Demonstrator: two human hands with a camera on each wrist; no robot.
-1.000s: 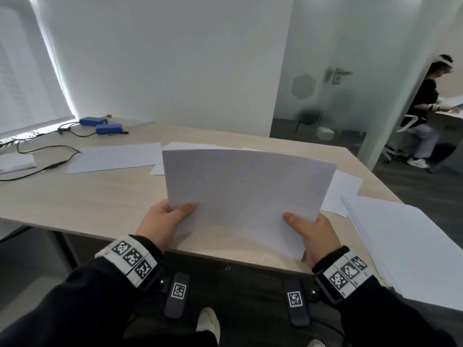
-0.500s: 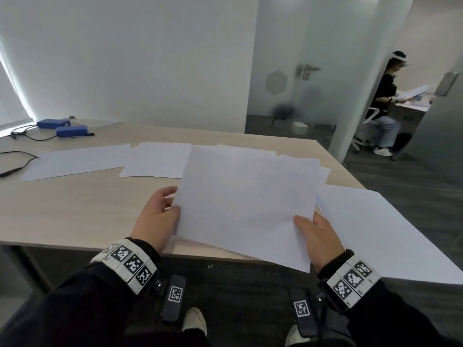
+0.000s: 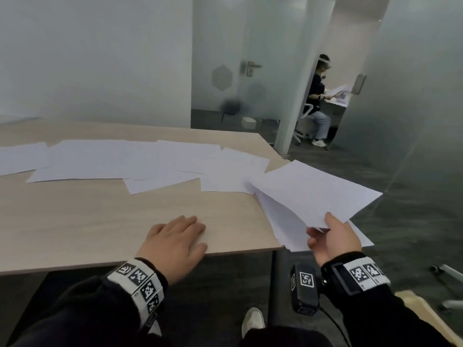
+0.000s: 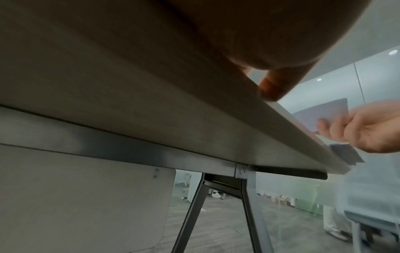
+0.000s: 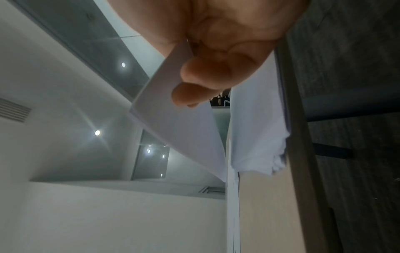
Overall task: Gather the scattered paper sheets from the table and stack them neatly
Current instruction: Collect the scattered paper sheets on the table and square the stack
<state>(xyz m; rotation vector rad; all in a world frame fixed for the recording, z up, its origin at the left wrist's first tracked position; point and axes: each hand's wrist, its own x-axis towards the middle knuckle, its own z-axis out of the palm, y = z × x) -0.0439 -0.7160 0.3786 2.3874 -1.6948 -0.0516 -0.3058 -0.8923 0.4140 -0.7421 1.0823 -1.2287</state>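
the left hand (image 3: 175, 242) lies flat, fingers straight, on the near edge of the pale wooden table (image 3: 100, 221). the right hand (image 3: 333, 240) pinches the corner of a white paper sheet (image 3: 315, 194), lifted over the white paper stack (image 3: 283, 221) at the table's right corner. farther back, loose white sheets (image 3: 120, 159) lie overlapping across the table.
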